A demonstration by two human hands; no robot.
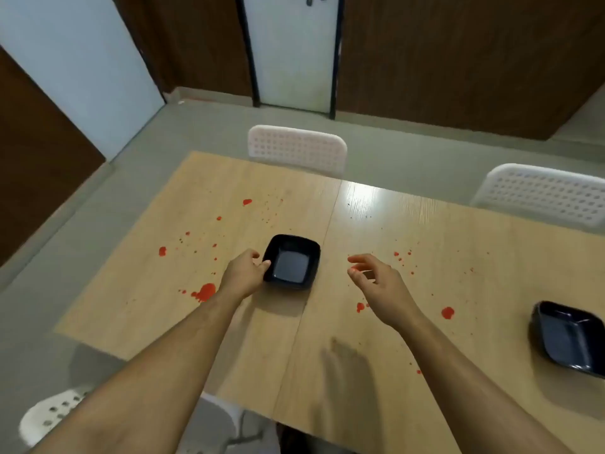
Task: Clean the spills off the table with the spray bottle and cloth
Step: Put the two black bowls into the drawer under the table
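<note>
Red spills dot the wooden table (409,339): a large blot (205,291) near my left wrist, smaller drops (247,202) farther back, and spots (447,312) on the right half. My left hand (244,273) grips the left rim of a black square bowl (291,262) at the table's middle. To the right of the bowl, my right hand (373,278) hovers above the table with fingers spread and relaxed, holding nothing. No spray bottle or cloth is in view.
A second black bowl (569,339) sits at the right edge of the view. White perforated chairs stand behind the table (296,147), at the far right (543,194), and at the near left (55,414). Grey floor lies left of the table.
</note>
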